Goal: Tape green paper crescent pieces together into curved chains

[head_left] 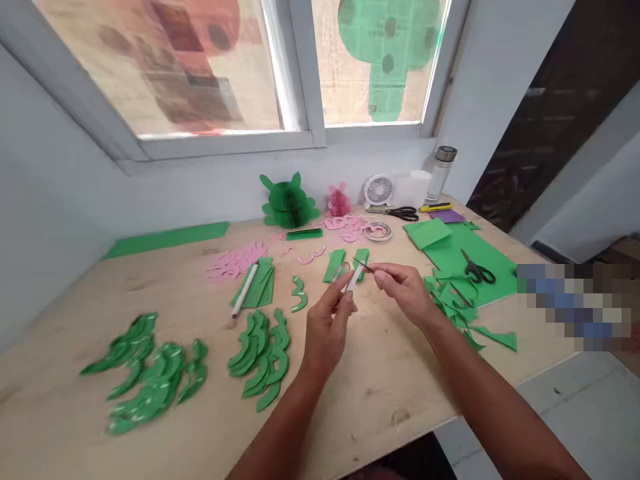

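My left hand (327, 320) is closed, its thumb and fingers pinching a narrow white strip (355, 275) that stands up at a tilt. Between the fingertips of my right hand (403, 287) is a thin dark pointed tool (361, 263), its tip crossing the top of the strip. The tool's exact kind is too small to make out. Just beyond both hands lie two short green paper pieces (334, 265). A single wavy green paper cutout (299, 294) rests left of my left hand, near a pile of similar green cutouts (260, 353).
Black-handled scissors (479, 270) lie on green sheets (465, 247) beside green scraps (453, 303) at right. A white marker (245, 291) rests on green strips. Pink cutouts (235, 262), a tape roll (377, 231), small fan (379, 191) and glass bottle (439, 177) stand farther back.
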`<control>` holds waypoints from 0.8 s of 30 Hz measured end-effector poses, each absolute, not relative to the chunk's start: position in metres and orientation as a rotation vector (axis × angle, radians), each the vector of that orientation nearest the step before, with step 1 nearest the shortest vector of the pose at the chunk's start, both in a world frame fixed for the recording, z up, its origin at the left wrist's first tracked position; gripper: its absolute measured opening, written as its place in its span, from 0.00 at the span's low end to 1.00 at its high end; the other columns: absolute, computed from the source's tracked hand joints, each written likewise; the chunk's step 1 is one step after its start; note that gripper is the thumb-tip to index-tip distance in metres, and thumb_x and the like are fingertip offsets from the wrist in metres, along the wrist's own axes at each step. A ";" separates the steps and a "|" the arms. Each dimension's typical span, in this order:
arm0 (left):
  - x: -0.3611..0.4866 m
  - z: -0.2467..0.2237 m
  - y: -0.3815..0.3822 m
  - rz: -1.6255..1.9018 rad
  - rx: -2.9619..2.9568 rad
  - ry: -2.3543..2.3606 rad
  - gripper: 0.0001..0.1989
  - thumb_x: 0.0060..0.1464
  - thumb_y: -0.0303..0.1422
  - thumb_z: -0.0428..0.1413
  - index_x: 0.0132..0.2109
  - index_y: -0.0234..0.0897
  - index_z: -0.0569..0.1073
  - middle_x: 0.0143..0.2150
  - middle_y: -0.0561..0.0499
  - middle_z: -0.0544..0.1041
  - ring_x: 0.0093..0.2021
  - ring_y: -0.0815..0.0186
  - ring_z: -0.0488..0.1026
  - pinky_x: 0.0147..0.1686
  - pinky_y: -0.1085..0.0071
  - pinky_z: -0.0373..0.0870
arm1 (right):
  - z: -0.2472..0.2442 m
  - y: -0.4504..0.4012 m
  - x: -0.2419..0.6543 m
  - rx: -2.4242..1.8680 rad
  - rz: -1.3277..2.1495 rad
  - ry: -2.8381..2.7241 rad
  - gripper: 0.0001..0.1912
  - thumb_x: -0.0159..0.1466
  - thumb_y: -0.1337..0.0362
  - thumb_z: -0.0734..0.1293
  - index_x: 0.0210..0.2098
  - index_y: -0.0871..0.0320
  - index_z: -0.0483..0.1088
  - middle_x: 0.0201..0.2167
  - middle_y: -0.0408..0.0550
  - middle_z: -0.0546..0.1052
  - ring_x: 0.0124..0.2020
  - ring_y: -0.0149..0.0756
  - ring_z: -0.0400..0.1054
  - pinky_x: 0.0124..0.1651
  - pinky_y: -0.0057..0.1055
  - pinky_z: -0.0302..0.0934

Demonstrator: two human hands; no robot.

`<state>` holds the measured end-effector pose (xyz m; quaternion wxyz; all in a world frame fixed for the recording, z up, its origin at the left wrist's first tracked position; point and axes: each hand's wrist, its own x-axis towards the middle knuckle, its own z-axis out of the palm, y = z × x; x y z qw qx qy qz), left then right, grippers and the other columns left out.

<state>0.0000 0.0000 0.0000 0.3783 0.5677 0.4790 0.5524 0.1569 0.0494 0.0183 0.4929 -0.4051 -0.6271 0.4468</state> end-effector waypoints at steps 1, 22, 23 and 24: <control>0.000 -0.002 0.000 1.416 1.443 1.225 0.18 0.58 0.37 0.51 0.55 0.42 0.70 0.26 0.55 0.70 0.30 0.70 0.68 0.35 0.72 0.68 | 0.018 0.049 0.157 -0.983 1.081 -1.528 0.19 0.58 0.54 0.65 0.40 0.63 0.77 0.21 0.41 0.64 0.23 0.25 0.52 0.24 0.25 0.47; -0.001 0.001 0.005 1.502 1.220 1.107 0.18 0.54 0.35 0.54 0.52 0.39 0.73 0.24 0.55 0.69 0.27 0.70 0.65 0.32 0.72 0.64 | 0.015 0.049 0.155 -0.982 1.143 -1.400 0.20 0.56 0.53 0.66 0.40 0.63 0.76 0.21 0.41 0.62 0.21 0.24 0.50 0.23 0.25 0.47; -0.001 0.001 0.005 1.506 1.209 1.108 0.18 0.54 0.35 0.55 0.52 0.38 0.73 0.24 0.55 0.69 0.27 0.70 0.65 0.32 0.72 0.64 | 0.015 0.049 0.155 -0.982 1.136 -1.415 0.20 0.57 0.53 0.66 0.40 0.63 0.76 0.21 0.41 0.63 0.21 0.25 0.50 0.23 0.25 0.47; -0.001 0.002 0.005 1.508 1.200 1.109 0.18 0.54 0.35 0.55 0.52 0.38 0.73 0.24 0.55 0.69 0.28 0.70 0.65 0.33 0.72 0.64 | 0.015 0.048 0.155 -0.984 1.124 -1.435 0.20 0.57 0.53 0.66 0.40 0.62 0.76 0.21 0.41 0.64 0.21 0.25 0.51 0.24 0.25 0.48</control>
